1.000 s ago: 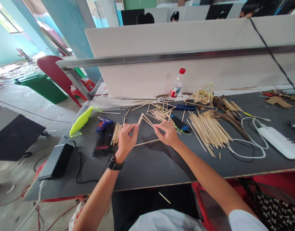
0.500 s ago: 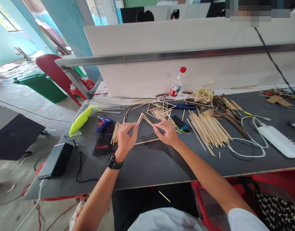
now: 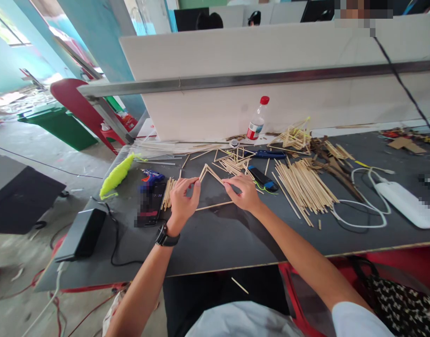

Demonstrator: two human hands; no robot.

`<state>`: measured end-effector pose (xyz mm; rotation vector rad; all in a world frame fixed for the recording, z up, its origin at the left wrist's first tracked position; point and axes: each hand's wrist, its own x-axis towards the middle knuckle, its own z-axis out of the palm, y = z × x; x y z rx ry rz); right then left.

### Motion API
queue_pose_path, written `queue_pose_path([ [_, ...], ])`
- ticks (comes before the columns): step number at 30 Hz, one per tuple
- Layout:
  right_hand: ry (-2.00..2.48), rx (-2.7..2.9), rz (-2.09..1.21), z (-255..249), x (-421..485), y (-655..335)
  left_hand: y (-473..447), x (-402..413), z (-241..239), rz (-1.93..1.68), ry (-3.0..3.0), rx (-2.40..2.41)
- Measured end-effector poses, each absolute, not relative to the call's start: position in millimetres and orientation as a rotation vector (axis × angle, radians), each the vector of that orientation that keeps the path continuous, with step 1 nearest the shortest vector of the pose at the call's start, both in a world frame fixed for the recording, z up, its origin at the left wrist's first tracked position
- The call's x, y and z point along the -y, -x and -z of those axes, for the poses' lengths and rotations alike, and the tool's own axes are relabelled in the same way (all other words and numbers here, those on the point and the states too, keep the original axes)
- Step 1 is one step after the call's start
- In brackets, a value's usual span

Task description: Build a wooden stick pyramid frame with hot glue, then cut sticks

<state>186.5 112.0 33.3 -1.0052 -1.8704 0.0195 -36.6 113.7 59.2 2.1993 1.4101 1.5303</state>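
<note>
A triangle of thin wooden sticks lies on the dark table in front of me. My left hand, with a black watch on the wrist, pinches the triangle's left side. On the right side, the fingertips of my right hand are closed on another stick of the same triangle. A small bundle of sticks lies just left of my left hand.
A big heap of loose sticks lies to the right, with finished stick frames behind it. A blue glue gun, a phone, a black box, a plastic bottle, a white cable and a white partition surround the spot.
Both hands stay on the stick triangle; the fingers shift only slightly. The view has drifted a little.
</note>
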Motion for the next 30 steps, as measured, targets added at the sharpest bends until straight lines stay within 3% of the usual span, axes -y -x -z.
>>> queue_pose_path([
  [21, 1.103, 1.777, -0.08, -39, -114, -198, 67, -131, -63, -1.708, -1.691, -1.582],
  [30, 1.154, 1.788, -0.098, -38, -116, -201, 67, -141, -53, -1.568, -1.546, -1.433],
])
